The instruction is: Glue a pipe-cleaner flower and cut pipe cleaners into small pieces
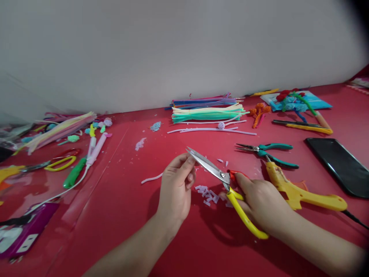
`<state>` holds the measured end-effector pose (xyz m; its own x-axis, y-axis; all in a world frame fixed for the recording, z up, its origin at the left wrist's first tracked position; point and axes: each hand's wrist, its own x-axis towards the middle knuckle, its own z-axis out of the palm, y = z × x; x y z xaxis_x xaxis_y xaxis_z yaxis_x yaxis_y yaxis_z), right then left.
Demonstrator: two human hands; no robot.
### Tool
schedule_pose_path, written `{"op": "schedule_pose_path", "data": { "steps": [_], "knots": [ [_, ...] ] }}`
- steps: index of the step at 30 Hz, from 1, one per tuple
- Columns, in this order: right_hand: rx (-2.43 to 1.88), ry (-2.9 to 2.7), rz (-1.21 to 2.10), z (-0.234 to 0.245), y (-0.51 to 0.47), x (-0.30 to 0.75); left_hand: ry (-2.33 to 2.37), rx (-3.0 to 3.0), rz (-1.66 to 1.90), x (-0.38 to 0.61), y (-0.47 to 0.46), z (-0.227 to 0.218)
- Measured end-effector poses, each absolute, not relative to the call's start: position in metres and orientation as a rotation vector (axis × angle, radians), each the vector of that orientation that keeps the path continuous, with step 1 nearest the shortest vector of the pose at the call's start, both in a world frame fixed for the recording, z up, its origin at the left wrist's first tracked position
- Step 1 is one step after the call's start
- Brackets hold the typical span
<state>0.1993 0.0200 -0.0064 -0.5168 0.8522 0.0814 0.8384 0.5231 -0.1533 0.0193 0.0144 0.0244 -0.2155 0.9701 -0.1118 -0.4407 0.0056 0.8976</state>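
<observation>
My left hand [177, 181] is closed in a pinch on a lavender pipe cleaner [151, 179], whose tail sticks out to the left of the hand. The end at the fingertips is mostly hidden. My right hand [256, 198] grips scissors [209, 165] by their red and yellow handles. The blades point up and left and look nearly closed, their tips beside my left thumb. Below the blades, several short cut lavender pieces [208, 194] lie in a small pile on the red table [123, 231]. A few more bits are scattered just above the scissors.
At the back lie bundled pipe cleaners [206, 113] and loose lavender stems [213, 130]. To the right are green-handled pliers [273, 148], a yellow glue gun [302, 194] and a black phone [340, 165]. On the left are other scissors [62, 163] and a pink-and-green tool with a cord [76, 173].
</observation>
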Motion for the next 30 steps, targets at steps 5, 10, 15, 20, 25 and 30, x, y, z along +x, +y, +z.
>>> {"op": "schedule_pose_path", "data": {
  "steps": [5, 10, 15, 20, 25, 30],
  "knots": [
    [-1.474, -2.589, 0.171, -0.005, 0.02, 0.2, 1.058, 0.701, 1.518, 0.019, 0.015, 0.026],
    [-1.475, -2.491, 0.387, -0.002, 0.022, 0.198, 1.054, 0.688, 1.482, 0.018, 0.016, 0.025],
    [-1.375, -2.094, 0.994, 0.005, 0.026, 0.195, 0.986, 0.722, 1.145, 0.027, 0.015, 0.021],
    [-1.31, -1.685, 1.501, 0.018, 0.025, 0.195, 0.97, 0.758, 0.85, 0.034, 0.011, 0.019],
    [-1.287, -1.583, 1.617, 0.018, 0.025, 0.194, 0.932, 0.788, 0.735, 0.033, 0.012, 0.02],
    [-1.252, -1.586, 1.657, 0.019, 0.025, 0.196, 0.937, 0.803, 0.679, 0.034, 0.012, 0.021]
  ]
}}
